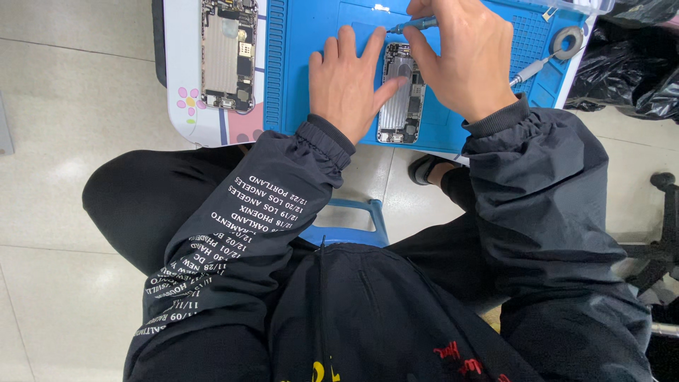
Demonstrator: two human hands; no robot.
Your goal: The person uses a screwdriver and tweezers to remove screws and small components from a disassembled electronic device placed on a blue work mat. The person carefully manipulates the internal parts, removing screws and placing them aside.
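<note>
Fingers [351, 53] of the left hand [346, 88] are lying spread and flat, pressing beside and partly on the opened phone [401, 95], which is resting on the blue mat [304, 71] at the desk [180, 42] edge. The right hand [463, 60] is pinching its fingers together around a blue screwdriver [412, 25], its tip pointing at the phone's upper end. Judging by this, 1 screw is being worked while the phone is being steadied. A next move is calling for steady downward pressure and a still phone. Another opened phone [228, 53] is lying well to the left; a spare screwdriver [532, 71] and a tape roll [568, 41] are sitting to the right.
</note>
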